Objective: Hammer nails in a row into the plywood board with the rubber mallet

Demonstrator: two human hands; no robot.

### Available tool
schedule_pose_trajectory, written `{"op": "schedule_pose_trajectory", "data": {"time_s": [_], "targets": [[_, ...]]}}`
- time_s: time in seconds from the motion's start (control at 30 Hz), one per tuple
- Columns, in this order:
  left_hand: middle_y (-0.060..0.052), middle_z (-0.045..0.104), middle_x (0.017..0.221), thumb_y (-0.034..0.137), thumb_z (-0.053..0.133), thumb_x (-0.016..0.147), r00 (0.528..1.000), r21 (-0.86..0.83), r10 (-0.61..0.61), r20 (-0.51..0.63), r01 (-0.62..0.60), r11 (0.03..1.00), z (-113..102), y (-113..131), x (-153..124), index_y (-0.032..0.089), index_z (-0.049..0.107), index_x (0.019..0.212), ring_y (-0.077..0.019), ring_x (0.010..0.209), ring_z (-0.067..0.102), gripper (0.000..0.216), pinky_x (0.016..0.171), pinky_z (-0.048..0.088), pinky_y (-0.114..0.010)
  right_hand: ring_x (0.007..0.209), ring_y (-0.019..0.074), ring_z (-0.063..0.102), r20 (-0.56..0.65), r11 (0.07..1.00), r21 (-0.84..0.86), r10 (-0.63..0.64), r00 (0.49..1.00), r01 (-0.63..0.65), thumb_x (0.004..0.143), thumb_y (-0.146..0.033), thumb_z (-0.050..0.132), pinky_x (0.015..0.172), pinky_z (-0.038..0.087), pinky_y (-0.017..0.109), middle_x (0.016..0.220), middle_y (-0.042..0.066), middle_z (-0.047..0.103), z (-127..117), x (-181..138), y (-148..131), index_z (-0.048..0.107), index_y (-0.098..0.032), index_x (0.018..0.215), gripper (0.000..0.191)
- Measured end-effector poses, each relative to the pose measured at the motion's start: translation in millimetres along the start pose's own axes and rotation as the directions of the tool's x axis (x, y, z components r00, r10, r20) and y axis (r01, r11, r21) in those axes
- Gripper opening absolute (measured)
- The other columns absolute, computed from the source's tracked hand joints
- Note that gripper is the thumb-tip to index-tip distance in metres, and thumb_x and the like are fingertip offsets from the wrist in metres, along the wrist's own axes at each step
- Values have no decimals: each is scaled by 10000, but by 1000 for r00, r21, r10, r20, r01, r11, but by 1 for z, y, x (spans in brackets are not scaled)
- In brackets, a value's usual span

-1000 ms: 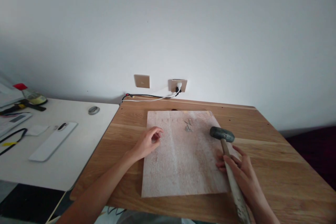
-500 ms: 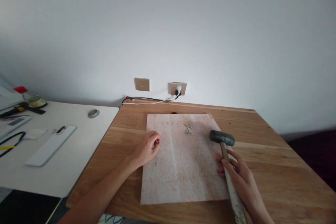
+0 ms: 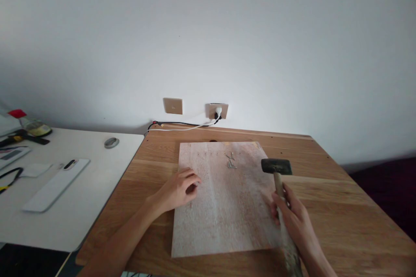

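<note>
A rubber mallet [image 3: 277,166] with a black head and a worn wooden handle is in my right hand [image 3: 294,212]. Its fingers wrap the handle below the head, over the right edge of a pale wooden board [image 3: 224,216]. My left hand [image 3: 178,188] rests by the board's left side, fingers loosely bent and a gap between thumb and forefinger. A small thin mark or object [image 3: 191,204] shows just under that hand; I cannot tell which. Several nails [image 3: 231,164] lie loose on the upper part of the board, near a row of small dots.
The board lies on a wooden table [image 3: 325,207] against the wall. A white table [image 3: 81,207] on the left carries a phone-like white slab [image 3: 56,186], a tape roll [image 3: 112,142] and a red-capped bottle [image 3: 35,126]. Cables [image 3: 182,126] run to a wall socket [image 3: 217,111].
My left hand has loosened from a closed curl, its forefinger now reaching further out. The mallet has turned slightly in my right hand, its head nearly level. The view has shifted a little.
</note>
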State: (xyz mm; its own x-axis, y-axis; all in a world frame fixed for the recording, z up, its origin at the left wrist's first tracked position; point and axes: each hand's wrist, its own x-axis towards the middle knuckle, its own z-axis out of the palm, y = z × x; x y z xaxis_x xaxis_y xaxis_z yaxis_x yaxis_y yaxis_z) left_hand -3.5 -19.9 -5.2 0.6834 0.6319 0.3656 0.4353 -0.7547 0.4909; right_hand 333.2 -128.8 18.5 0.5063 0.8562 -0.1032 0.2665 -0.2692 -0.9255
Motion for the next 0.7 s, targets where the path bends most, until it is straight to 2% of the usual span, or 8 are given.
{"op": "schedule_pose_trajectory", "data": {"time_s": [0.17,0.33,0.4,0.57,0.7], "targets": [[-40,663,1004,118,571,1015,995,-27,17,-95,-19,999,3,-6,0,188,660,1091,-136,886,680,136,810,533,-250,409,161,487,-11,999,-23,-43,999,42,783,-653,642,414,411,287,535,-84,528,0,7,1,547,-176,1262,683],[-44,673,1004,135,560,1031,982,-24,37,-184,-43,999,3,-8,2,193,677,1151,-125,888,694,178,810,553,-233,403,163,490,-29,997,-70,-30,999,28,821,-620,608,415,400,284,532,-84,522,6,9,10,540,-139,1354,721],[-45,672,990,106,567,1006,979,-21,44,-199,-49,999,6,-10,1,189,690,1137,-120,862,691,198,780,556,-220,411,160,490,-54,997,-65,-43,998,40,837,-599,604,424,405,283,539,-81,528,8,8,13,556,-154,1319,658],[-47,671,993,50,585,930,976,11,52,-209,-51,999,12,-15,-1,187,707,1125,-125,854,689,267,782,575,-232,434,163,511,-131,998,-55,-49,990,42,858,-545,591,443,432,277,532,-79,528,11,5,13,567,-227,1076,387],[-56,679,1045,31,574,907,975,5,34,-220,-34,999,12,-16,0,198,709,1149,-127,892,699,323,819,596,-247,436,161,515,-136,996,-76,-50,989,40,884,-515,576,452,429,271,533,-80,527,12,4,15,573,-231,1053,331]]}}
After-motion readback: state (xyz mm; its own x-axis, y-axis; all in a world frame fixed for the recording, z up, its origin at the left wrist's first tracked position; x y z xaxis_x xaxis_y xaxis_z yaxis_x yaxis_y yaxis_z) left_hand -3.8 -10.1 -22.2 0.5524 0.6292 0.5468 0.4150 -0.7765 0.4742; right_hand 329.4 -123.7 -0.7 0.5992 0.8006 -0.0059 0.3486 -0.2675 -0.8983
